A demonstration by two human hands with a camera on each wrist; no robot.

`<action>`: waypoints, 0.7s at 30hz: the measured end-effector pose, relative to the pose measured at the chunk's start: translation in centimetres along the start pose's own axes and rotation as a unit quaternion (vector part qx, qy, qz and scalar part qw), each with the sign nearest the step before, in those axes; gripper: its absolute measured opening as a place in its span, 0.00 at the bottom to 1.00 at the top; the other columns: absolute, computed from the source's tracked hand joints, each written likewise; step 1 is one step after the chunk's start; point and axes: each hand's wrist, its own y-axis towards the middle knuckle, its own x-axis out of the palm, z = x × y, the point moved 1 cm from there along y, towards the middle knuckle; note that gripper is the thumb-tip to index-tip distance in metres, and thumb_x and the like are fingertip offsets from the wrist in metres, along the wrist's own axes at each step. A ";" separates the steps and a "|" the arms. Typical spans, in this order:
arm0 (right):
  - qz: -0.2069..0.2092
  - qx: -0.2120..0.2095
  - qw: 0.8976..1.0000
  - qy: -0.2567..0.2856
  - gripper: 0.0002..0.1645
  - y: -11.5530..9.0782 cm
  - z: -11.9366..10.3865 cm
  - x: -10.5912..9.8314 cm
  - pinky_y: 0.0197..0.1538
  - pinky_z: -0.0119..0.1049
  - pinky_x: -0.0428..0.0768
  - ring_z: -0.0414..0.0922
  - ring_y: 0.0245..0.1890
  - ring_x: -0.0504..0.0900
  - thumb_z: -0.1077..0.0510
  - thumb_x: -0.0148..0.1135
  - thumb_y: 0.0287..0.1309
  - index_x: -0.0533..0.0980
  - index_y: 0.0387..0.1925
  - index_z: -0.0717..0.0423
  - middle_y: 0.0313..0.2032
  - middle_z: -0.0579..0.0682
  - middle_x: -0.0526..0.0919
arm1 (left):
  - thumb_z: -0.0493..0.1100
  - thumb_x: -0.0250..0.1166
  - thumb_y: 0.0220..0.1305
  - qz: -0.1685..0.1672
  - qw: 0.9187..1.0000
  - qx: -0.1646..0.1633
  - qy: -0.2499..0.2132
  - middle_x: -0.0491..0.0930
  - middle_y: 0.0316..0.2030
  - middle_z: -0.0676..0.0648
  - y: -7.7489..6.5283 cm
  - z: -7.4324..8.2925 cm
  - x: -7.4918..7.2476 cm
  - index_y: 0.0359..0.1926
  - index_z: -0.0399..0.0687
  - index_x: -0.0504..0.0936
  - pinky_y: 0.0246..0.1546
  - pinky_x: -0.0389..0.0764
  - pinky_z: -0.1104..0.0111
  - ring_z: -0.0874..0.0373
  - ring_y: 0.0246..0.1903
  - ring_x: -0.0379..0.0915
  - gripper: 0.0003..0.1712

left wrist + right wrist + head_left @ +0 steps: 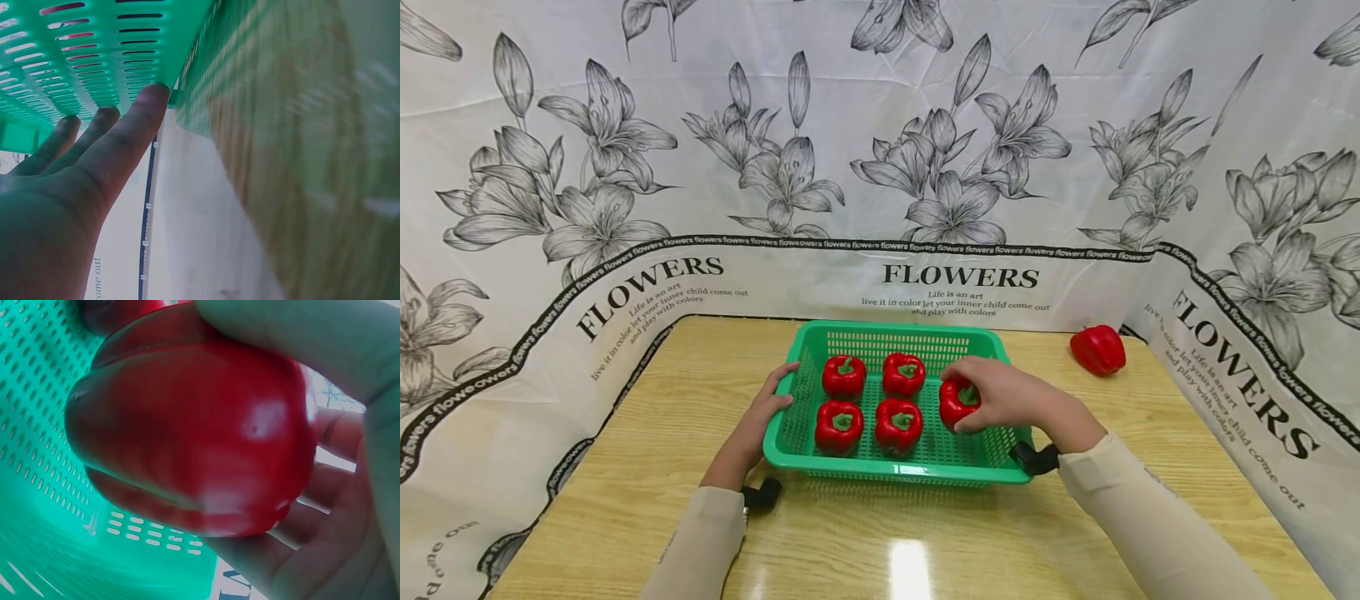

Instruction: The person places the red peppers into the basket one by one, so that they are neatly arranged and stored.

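Observation:
My right hand (1000, 392) grips a red bell pepper (957, 404), thumb on the near side and fingers round the far side. This pepper is stem up within the right part of the green basket (895, 475); in the right wrist view it appears close over the slotted floor. Several other red bell peppers (898, 427) stand stem up in two rows in the left and middle of the basket. At the basket's left end, my left hand (763, 412) holds the rim. From the left wrist view, its fingers (128, 134) lie along the slotted outer wall.
One more red bell pepper (1099, 350) lies on its side at the table's back right corner. The wooden table (820, 542) is bordered at the back and sides by a white flower-print cloth (790, 287). A black strap mount (1036, 458) on my right wrist overlaps the basket's corner.

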 end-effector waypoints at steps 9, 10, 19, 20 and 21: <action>-0.061 0.013 0.998 -0.005 0.33 0.9 -0.1 0.1 0.42 0.36 0.76 0.41 0.39 0.74 0.50 0.77 0.39 0.73 0.49 0.53 0.39 0.42 0.77 | 0.45 0.43 0.69 0.000 1.000 0.003 -0.005 0.45 0.74 0.41 0.0 0.0 0.0 0.74 0.63 0.50 0.51 0.76 0.54 0.34 0.63 0.60 0.33; -0.072 0.018 0.997 -0.006 0.33 1.1 -0.1 0.1 0.41 0.36 0.76 0.41 0.38 0.74 0.50 0.77 0.38 0.73 0.48 0.52 0.38 0.42 0.77 | 0.45 0.43 0.69 0.000 1.000 0.002 -0.005 0.45 0.74 0.41 -0.1 0.0 0.0 0.74 0.63 0.50 0.51 0.76 0.54 0.34 0.63 0.60 0.33; -0.120 0.029 0.992 -0.033 0.31 1.9 -0.7 0.4 0.36 0.35 0.72 0.41 0.32 0.71 0.52 0.78 0.36 0.70 0.42 0.52 0.32 0.43 0.75 | 0.45 0.43 0.68 0.004 1.000 0.002 -0.003 0.46 0.73 0.41 0.0 0.2 0.1 0.74 0.63 0.51 0.50 0.75 0.55 0.34 0.63 0.60 0.33; -0.124 0.028 0.991 -0.038 0.31 2.0 -0.7 0.4 0.36 0.36 0.72 0.41 0.31 0.71 0.52 0.78 0.36 0.70 0.42 0.52 0.31 0.44 0.75 | 0.45 0.43 0.68 0.005 1.000 0.003 -0.003 0.47 0.73 0.40 0.0 0.2 0.0 0.74 0.63 0.51 0.50 0.75 0.55 0.34 0.63 0.60 0.33; -0.129 0.027 0.990 -0.043 0.31 2.1 -0.8 0.5 0.36 0.35 0.72 0.41 0.31 0.71 0.52 0.78 0.36 0.70 0.42 0.51 0.31 0.44 0.75 | 0.45 0.43 0.68 0.005 1.000 0.003 -0.003 0.47 0.73 0.40 0.0 0.2 0.0 0.74 0.63 0.51 0.50 0.75 0.55 0.34 0.63 0.60 0.33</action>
